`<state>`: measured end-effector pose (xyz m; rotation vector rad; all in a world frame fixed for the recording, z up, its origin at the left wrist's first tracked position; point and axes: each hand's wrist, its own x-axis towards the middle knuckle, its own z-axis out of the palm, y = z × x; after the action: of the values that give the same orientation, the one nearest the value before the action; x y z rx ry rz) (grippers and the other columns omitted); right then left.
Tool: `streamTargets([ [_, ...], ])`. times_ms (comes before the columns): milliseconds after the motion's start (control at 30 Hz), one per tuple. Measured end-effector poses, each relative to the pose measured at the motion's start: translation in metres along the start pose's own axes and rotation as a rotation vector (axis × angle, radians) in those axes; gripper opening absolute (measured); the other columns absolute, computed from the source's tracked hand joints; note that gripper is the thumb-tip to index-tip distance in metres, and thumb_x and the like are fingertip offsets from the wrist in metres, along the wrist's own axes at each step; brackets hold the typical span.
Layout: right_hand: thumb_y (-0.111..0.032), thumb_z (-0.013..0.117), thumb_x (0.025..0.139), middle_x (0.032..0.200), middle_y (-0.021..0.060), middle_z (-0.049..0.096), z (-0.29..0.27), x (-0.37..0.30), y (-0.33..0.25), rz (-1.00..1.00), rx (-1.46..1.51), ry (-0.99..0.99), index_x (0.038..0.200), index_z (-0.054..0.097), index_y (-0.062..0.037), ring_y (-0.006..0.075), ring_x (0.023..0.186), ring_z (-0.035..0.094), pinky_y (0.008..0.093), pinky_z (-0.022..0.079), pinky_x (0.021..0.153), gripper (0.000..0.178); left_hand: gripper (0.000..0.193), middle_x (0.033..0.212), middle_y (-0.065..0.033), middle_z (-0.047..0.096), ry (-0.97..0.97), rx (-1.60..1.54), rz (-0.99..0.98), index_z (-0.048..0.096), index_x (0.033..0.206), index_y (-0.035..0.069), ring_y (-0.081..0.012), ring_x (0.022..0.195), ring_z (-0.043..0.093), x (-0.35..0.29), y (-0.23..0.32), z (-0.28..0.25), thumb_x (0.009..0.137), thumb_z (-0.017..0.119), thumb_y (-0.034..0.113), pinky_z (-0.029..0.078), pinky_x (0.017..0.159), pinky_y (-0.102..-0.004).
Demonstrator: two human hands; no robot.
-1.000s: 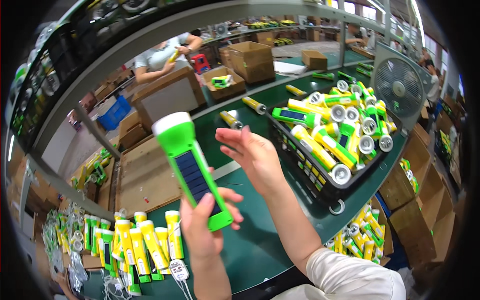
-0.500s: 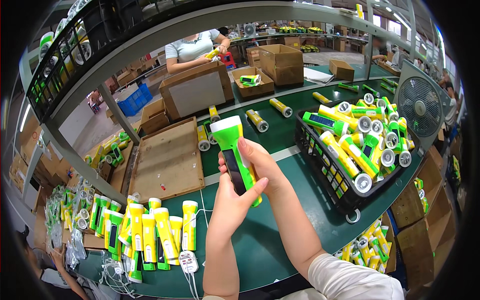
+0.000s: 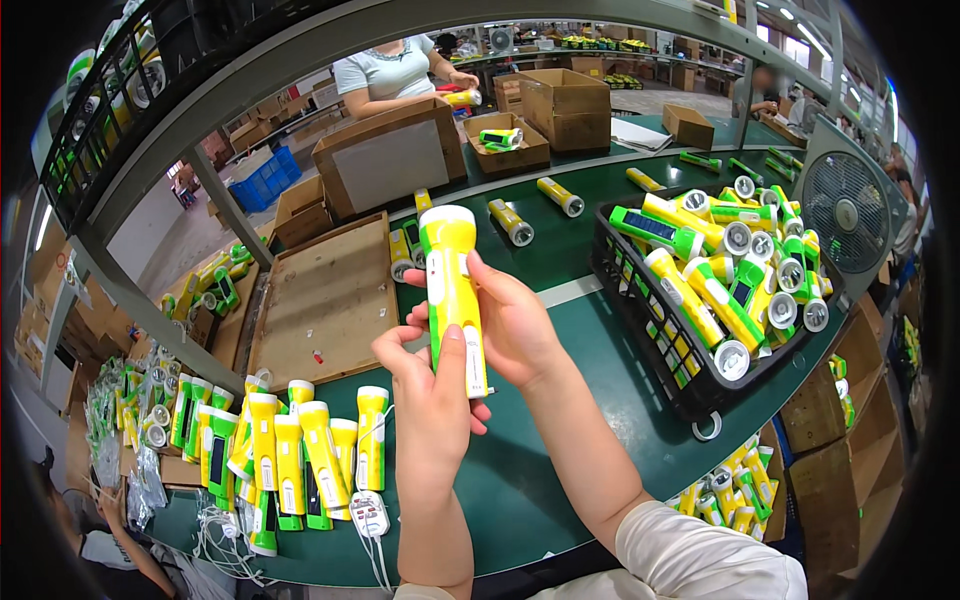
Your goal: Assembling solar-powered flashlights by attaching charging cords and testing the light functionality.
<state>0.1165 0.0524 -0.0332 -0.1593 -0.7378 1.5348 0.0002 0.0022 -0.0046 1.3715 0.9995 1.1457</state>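
A yellow and green flashlight (image 3: 452, 285) stands nearly upright between my hands, its white-rimmed head at the top and its yellow side with a white switch facing me. My left hand (image 3: 428, 395) grips the lower body, thumb on the yellow front. My right hand (image 3: 517, 325) wraps its right side, thumb just below the head; some of the fingers are hidden behind it. To the left, a group of similar flashlights (image 3: 315, 455) stands on the green table (image 3: 540, 480). On the right, a black basket (image 3: 675, 385) is heaped with more of them.
A white power strip (image 3: 369, 513) with cords lies by the standing flashlights. Beyond them is a shallow wooden tray (image 3: 325, 300). Loose flashlights (image 3: 511, 222) lie farther back, near cardboard boxes (image 3: 565, 108). A fan (image 3: 848, 212) stands behind the basket. Across the table, a person (image 3: 395, 80) holds a flashlight.
The flashlight in my hands has been turned from its green side with the dark panel to its yellow switch side. My fingers have shifted around it. The person opposite has moved their flashlight rightward.
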Motion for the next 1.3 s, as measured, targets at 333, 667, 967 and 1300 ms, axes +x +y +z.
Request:
streamTargets([
  [333, -0.024, 0.038, 0.092, 0.102, 0.0135, 0.060, -0.012, 0.015, 0.036, 0.145, 0.146, 0.335, 0.115, 0.049, 0.0024, 0.0232, 0.086, 0.061, 0.0388, 0.052, 0.080, 0.036, 0.049, 0.084, -0.0188, 0.062, 0.183, 0.652, 0.194, 0.031, 0.126, 0.005, -0.0225, 0.060, 0.062, 0.009, -0.022, -0.003, 0.091, 0.053, 0.031, 0.047, 0.047, -0.0285],
  [667, -0.025, 0.040, 0.094, 0.099, 0.0135, 0.061, -0.028, 0.021, 0.035, 0.249, 0.326, 0.406, 0.116, 0.047, -0.0003, 0.0233, 0.085, 0.062, 0.0389, 0.053, 0.077, 0.034, 0.045, 0.099, -0.0257, 0.062, 0.108, 0.693, 0.116, 0.034, 0.127, 0.007, -0.0380, 0.083, 0.064, 0.002, -0.012, 0.008, 0.090, 0.052, 0.024, 0.049, 0.070, -0.0424],
  [967, -0.026, 0.042, 0.093, 0.103, 0.0133, 0.061, -0.026, 0.018, 0.027, 0.272, 0.330, 0.372, 0.115, 0.048, 0.0002, 0.0213, 0.089, 0.061, 0.0364, 0.053, 0.080, 0.035, 0.043, 0.102, -0.0261, 0.062, 0.109, 0.697, 0.153, 0.037, 0.127, 0.008, -0.0395, 0.090, 0.063, 0.000, -0.014, 0.014, 0.090, 0.052, 0.023, 0.048, 0.073, -0.0423],
  [1300, -0.028, 0.045, 0.091, 0.105, 0.0113, 0.062, -0.024, 0.017, 0.024, 0.327, 0.409, 0.357, 0.116, 0.049, 0.0017, 0.0204, 0.091, 0.061, 0.0352, 0.052, 0.080, 0.039, 0.042, 0.105, -0.0251, 0.061, 0.106, 0.672, 0.131, 0.037, 0.127, 0.008, -0.0394, 0.090, 0.062, 0.000, -0.011, 0.013, 0.090, 0.051, 0.022, 0.048, 0.074, -0.0417],
])
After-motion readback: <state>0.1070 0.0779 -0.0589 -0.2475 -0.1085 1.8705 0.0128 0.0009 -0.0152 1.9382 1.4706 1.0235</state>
